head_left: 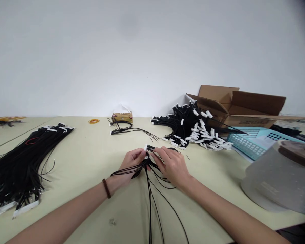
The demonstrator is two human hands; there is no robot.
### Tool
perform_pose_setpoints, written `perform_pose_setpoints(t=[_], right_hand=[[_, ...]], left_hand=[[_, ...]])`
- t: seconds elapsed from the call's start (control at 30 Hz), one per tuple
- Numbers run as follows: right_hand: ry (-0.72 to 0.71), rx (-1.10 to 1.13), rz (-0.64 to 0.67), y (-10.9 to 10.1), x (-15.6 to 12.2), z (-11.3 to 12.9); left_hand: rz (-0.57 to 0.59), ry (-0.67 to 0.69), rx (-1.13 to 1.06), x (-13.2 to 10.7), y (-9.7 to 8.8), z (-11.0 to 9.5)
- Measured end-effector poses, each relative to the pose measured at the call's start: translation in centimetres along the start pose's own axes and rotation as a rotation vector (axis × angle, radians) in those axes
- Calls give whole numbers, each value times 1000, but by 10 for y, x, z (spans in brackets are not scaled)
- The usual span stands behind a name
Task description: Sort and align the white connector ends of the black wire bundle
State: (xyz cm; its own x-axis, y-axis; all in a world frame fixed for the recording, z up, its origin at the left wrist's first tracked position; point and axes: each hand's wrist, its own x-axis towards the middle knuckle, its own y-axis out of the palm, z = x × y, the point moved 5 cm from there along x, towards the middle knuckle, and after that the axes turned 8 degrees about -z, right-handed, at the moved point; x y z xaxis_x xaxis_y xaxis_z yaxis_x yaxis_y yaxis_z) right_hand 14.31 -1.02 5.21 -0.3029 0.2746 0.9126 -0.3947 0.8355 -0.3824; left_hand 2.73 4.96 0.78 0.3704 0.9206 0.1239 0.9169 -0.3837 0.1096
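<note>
Near the middle of the table, a black wire harness (146, 162) with a white connector (145, 147) is held up between both hands. My left hand (132, 162) is closed, thumb and fingers pinching the harness just below the connector. Fingers of my right hand (169, 162) are bent around the wires right beside the connector, closed on them. Loose black wires fan out under the hands, some hanging toward the table's near edge, others lying across my left wrist. The parts of the wires inside the fingers are hidden.
A heap of black harnesses (185, 122) with white connectors lies at right, before an open cardboard box (254, 105) and a turquoise basket (251, 144). A translucent container (274, 179) stands near right. More bundled harnesses (22, 162) lie left; a tissue box (127, 117) and rubber bands (94, 121) sit behind.
</note>
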Motion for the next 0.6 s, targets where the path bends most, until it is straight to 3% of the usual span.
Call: perform_pose_setpoints(t=[0.27, 0.6], right_hand=[[-55, 31, -87, -2, -2, -1], [17, 20, -77, -2, -1, -3]], left_hand=[[-13, -6, 15, -1, 0, 0], [-45, 23, 30, 0, 0, -2]])
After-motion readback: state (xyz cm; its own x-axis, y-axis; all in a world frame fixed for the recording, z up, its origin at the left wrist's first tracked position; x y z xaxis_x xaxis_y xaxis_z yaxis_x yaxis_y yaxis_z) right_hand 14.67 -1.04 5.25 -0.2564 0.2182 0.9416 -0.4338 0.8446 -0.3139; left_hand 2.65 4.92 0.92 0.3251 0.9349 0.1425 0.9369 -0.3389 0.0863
